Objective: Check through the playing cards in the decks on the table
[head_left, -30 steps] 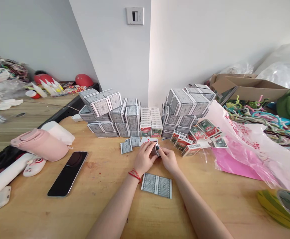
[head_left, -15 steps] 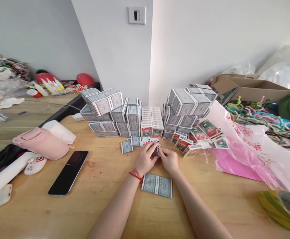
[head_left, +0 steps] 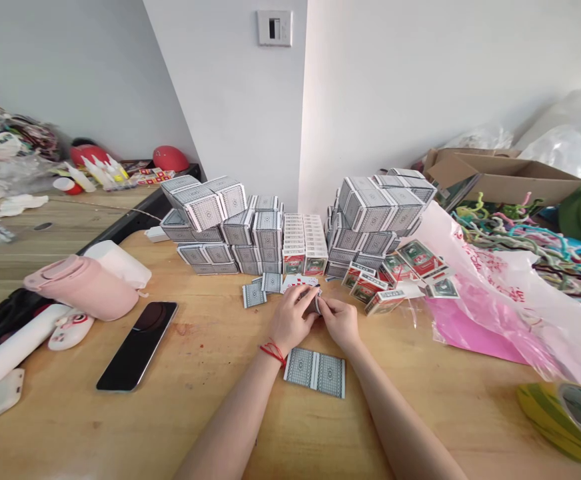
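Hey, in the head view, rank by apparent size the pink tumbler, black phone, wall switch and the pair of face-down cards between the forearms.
Largest to smallest:
1. Pink tumbler
2. Black phone
3. Face-down cards
4. Wall switch

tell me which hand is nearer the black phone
Left. The left hand is to the right of the black phone, apart from it; the right hand is farther right, beyond the left.

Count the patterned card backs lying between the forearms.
2: the left card back and the right card back, side by side on the table. Others may be hidden beneath.
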`<action>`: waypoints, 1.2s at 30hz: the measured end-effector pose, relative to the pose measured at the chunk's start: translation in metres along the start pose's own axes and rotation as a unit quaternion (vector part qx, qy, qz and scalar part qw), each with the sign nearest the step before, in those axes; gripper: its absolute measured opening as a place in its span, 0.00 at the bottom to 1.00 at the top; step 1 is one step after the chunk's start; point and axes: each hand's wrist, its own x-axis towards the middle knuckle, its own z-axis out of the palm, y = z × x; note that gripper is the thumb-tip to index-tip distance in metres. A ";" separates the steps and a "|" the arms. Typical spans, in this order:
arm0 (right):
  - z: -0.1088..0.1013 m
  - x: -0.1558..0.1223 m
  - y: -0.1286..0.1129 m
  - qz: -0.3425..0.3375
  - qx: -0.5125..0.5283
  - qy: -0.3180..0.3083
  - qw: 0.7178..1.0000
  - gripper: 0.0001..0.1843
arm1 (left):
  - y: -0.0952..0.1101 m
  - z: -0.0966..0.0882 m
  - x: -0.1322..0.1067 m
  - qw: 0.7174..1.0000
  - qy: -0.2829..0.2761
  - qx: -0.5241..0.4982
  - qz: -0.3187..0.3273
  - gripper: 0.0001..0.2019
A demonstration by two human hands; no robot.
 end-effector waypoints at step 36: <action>0.008 0.003 0.006 0.112 0.251 -0.071 0.959 0.17 | -0.003 -0.001 0.000 0.999 0.040 -0.008 -0.009 0.28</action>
